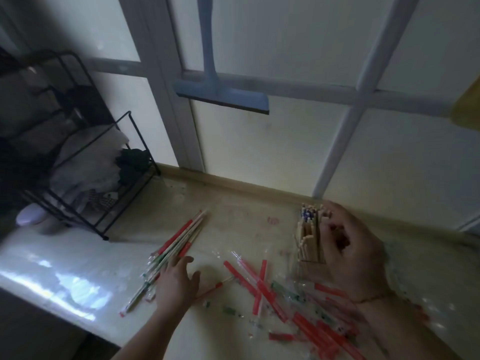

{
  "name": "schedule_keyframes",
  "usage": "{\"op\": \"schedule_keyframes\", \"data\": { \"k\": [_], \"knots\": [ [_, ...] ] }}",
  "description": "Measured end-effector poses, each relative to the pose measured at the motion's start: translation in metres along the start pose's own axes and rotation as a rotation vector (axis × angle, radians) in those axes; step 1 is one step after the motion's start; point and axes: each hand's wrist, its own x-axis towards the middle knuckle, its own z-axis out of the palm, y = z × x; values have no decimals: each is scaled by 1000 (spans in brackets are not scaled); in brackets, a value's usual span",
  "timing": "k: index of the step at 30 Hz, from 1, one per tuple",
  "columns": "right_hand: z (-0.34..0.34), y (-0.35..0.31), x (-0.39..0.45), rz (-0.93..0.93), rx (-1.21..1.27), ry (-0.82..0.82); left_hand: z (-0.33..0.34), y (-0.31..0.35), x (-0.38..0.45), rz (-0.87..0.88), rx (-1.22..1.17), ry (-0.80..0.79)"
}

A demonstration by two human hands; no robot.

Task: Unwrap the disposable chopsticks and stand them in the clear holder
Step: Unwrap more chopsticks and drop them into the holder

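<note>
A clear holder (309,245) stands on the table at the right, packed with several bare wooden chopsticks (313,216). My right hand (355,253) is at the holder's right side, its fingers curled against the chopstick tops. A bundle of wrapped chopsticks (179,242) in red, white and green sleeves lies left of centre. My left hand (176,281) lies with fingers spread over the near end of that bundle. Several empty red and clear wrappers (262,284) are strewn between my hands and toward the near right.
A black wire rack (85,178) with cloths and bags stands at the table's back left. A blue squeegee (220,97) hangs on the wall behind. The table's left edge (52,302) is near my left arm.
</note>
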Motion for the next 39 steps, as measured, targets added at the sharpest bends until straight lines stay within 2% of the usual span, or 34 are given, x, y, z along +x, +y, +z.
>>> {"op": "schedule_keyframes", "data": {
  "k": [3,5,10,13,17,20,23,26,29,31,34,39],
  "knots": [
    [21,-38,6,-214,149,-39,-11,-31,3,-8,133,-9],
    [48,-56,7,-253,225,-134,-16,-44,4,-19,211,-66],
    [124,-85,-7,-171,196,-378,-25,-52,13,-3,240,-132],
    [161,-89,-20,-129,125,-578,-32,-49,24,33,366,-183],
    [194,-89,-29,-46,52,-813,-36,-45,37,96,521,-237],
    [207,-93,-30,-7,3,-922,-41,-41,47,69,502,-283],
    [212,-95,-31,62,-53,-952,-47,-43,49,32,391,-304],
    [212,-92,-31,300,-5,-939,-57,-48,40,13,148,-282],
    [205,-87,-20,755,337,-890,-68,-48,23,31,-309,-386],
    [191,-88,-6,928,563,-806,-78,-38,7,40,-589,-520],
    [159,-92,17,903,709,-699,-85,-12,-10,83,-808,-622],
    [102,-90,38,865,709,-499,-85,46,-33,155,-1037,-591]
  ]
}}
